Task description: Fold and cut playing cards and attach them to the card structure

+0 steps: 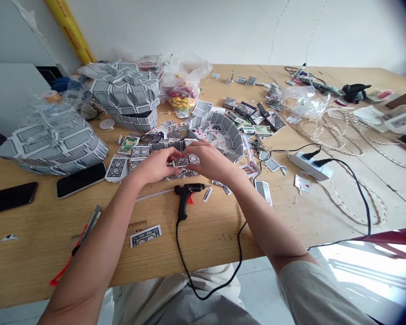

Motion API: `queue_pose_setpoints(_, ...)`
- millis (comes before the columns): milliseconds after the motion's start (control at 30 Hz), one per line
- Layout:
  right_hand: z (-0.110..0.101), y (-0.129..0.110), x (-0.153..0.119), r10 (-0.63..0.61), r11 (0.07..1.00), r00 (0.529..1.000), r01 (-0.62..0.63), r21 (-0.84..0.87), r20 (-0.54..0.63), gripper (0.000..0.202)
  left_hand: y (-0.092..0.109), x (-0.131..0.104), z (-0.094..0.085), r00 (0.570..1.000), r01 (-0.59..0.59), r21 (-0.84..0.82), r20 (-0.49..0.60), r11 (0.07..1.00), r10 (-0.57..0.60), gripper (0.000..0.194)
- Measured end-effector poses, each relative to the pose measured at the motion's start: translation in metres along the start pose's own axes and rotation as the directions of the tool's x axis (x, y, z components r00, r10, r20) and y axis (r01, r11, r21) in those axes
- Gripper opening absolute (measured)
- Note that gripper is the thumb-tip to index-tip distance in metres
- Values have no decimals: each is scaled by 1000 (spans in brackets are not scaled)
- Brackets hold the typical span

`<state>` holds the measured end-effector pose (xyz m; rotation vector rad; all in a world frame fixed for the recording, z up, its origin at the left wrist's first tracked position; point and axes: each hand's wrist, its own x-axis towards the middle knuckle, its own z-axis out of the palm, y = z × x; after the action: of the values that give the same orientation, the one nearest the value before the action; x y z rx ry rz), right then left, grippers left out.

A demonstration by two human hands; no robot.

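My left hand [159, 164] and my right hand [205, 158] meet at a structure of folded playing cards [140, 152] with dark patterned backs. The fingers of both hands are bent and closed on its near wall, fingertips almost touching. Part of the structure is hidden behind them. In front of the hands, a black glue gun [186, 196] with a red trigger lies on its side, nozzle to the right. Small cut card pieces [207, 194] rest by its tip. Beyond my right hand stands a rounded tray built from cards [235, 131].
Two card-built models [64, 140] stand at the left, near two phones [81, 179]. A utility knife [91, 223] and red-handled scissors [62, 271] lie by my left forearm. The glue gun's cord loops over the table edge. A power strip [310, 166] sits right, among coiled rope.
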<state>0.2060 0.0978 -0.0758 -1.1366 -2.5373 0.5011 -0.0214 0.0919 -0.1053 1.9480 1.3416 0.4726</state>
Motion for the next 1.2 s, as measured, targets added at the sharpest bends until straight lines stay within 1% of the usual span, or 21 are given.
queue_pose_setpoints(33,1,0,0,-47,999,999,46,10,17,31,-1,0,0,1000,-11,-15,5,1000,11,46)
queue_pose_setpoints(100,4,0,1,-75,997,997,74,22,31,35,-3,1,0,1000,-11,-11,7,1000,11,46)
queue_pose_setpoints(200,6,1,0,-33,999,999,32,19,32,38,-2,0,-1,1000,18,25,-1,1000,-18,48)
queue_pose_setpoints(300,5,2,0,-2,1000,999,3,-7,49,34,-1,0,-3,999,42,40,0,998,-42,48)
queue_pose_setpoints(467,0,2,0,3,1000,999,-4,8,44,38,-1,1,-5,996,49,55,66,997,-52,23)
queue_pose_setpoints(667,-3,3,-2,3,999,999,-4,36,36,37,1,-1,-5,995,-15,57,94,998,9,22)
queue_pose_setpoints(767,-5,5,-2,8,999,999,-9,34,41,36,3,-1,-7,993,-23,4,118,1000,23,25)
queue_pose_setpoints(900,-8,6,-3,17,998,999,-19,65,32,35,4,-2,-15,994,-45,-84,100,995,53,26)
queue_pose_setpoints(1000,-8,7,-3,26,997,999,-28,75,21,35,0,-4,-24,991,-68,-167,105,984,86,26)
queue_pose_setpoints(1100,-8,8,-3,30,997,999,-31,75,17,36,-6,-8,-33,990,-47,-286,113,957,82,27)
queue_pose_setpoints(1133,-8,9,-3,25,997,1000,-26,77,17,36,-9,-9,-35,992,-41,-334,101,942,79,28)
queue_pose_setpoints(1200,-7,10,-3,10,997,1000,-11,81,15,38,-13,-12,-41,996,-54,-414,44,909,79,33)
